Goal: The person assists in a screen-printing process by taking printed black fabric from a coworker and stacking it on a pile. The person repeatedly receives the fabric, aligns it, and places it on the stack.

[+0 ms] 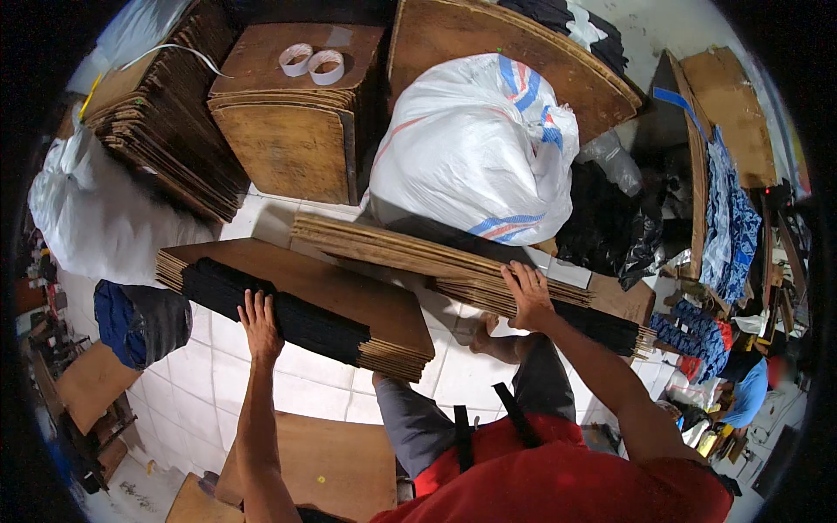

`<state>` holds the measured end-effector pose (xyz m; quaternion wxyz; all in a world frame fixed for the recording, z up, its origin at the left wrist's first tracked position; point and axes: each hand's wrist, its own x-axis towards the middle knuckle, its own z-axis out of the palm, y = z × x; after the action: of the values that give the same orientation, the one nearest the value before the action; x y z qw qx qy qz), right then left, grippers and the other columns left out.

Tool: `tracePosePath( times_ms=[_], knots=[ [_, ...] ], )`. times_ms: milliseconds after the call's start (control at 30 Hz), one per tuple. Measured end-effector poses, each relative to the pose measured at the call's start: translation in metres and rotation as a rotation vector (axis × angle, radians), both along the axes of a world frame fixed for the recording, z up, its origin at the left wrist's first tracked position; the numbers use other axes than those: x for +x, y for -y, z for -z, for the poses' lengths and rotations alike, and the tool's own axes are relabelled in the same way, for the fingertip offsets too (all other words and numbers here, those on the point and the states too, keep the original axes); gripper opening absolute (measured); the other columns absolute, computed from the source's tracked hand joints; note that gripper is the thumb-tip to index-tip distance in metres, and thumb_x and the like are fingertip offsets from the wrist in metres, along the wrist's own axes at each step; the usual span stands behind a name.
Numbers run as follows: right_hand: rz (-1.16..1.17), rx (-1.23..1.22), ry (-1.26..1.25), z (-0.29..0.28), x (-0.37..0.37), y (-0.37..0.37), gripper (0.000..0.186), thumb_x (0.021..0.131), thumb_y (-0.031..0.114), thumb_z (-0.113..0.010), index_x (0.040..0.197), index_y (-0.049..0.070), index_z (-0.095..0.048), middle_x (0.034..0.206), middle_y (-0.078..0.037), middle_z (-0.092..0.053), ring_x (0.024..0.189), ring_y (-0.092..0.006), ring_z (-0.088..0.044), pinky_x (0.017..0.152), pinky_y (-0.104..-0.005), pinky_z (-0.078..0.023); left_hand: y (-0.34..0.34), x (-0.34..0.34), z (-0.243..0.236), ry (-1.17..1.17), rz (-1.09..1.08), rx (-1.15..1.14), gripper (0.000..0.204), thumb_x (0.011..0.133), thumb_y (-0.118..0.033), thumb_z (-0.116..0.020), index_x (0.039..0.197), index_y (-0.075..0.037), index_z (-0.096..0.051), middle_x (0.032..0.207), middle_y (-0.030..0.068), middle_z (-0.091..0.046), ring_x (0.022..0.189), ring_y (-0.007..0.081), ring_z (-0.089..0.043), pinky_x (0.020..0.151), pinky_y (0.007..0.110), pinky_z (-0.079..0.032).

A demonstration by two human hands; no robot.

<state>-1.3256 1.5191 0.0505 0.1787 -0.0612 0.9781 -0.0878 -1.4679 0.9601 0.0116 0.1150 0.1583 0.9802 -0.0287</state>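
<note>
Two hands, head view: the left hand (260, 324) and the right hand (528, 301), each on its own stack, at the centre and right of centre.
Left stack: brown boards (340, 283), centre-left of the frame, with black cloth (314, 327) along the near edge.
Right stack: thinner-looking boards (392, 250), running from the centre toward the right, with dark cloth (602, 328) at the lower right end.
Left grip: wide, fingers spread flat on the black cloth.
Right grip: fingers laid over the board edges; cannot tell whether it clasps them.
Handling: probably stiff and fairly heavy as a bundle, the cloth soft and apt to slide.
Best hold: likely both ends, squeezing boards and cloth together.
</note>
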Motion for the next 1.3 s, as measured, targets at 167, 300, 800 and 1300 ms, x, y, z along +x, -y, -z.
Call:
tracePosePath(
  times_ms=[167,300,800,1300],
  knots=[
    [0.037,0.122,0.142,-0.001,-0.040,-0.006,0.123,0.053,0.033,-0.086,0.149,0.009,-0.013,0.145,-0.020,-0.022,0.135,-0.0391,-0.023,0.110,-0.0564,-0.019,0.009,0.005,0.003,0.031,-0.022,0.001,0.075,0.069,0.003,-0.064,0.137,-0.007,-0.036,0.147,0.0127,-0.028,0.144,0.0344,-0.011,0.116,0.054,-0.008],
    [0.095,0.143,0.186,0.000,-0.046,0.001,0.124,0.051,0.028,-0.085,0.149,0.012,-0.010,0.144,-0.020,-0.020,0.135,-0.0404,-0.021,0.111,-0.0566,-0.017,0.012,0.001,0.007,0.000,-0.036,0.058,0.073,0.069,0.004,-0.063,0.137,-0.007,-0.038,0.147,0.0121,-0.028,0.144,0.0341,-0.011,0.115,0.055,-0.007],
    [0.098,0.254,0.474,0.007,0.045,0.057,0.127,0.060,0.047,-0.082,0.150,0.015,0.002,0.151,-0.017,-0.006,0.141,-0.0385,-0.006,0.114,-0.0576,-0.007,0.014,-0.007,0.005,0.032,0.003,0.030,0.070,0.073,-0.004,-0.060,0.139,-0.009,-0.038,0.147,0.0110,-0.029,0.143,0.0344,-0.010,0.114,0.058,-0.005],
    [0.002,0.248,0.321,0.001,0.048,0.054,0.119,0.062,0.050,-0.082,0.150,0.013,-0.009,0.147,-0.018,-0.020,0.137,-0.0374,-0.020,0.112,-0.0562,-0.015,0.010,-0.011,0.009,-0.014,0.023,0.053,0.072,0.070,0.001,-0.062,0.137,-0.005,-0.037,0.146,0.0137,-0.029,0.143,0.0360,-0.010,0.114,0.058,-0.007]
  ],
)
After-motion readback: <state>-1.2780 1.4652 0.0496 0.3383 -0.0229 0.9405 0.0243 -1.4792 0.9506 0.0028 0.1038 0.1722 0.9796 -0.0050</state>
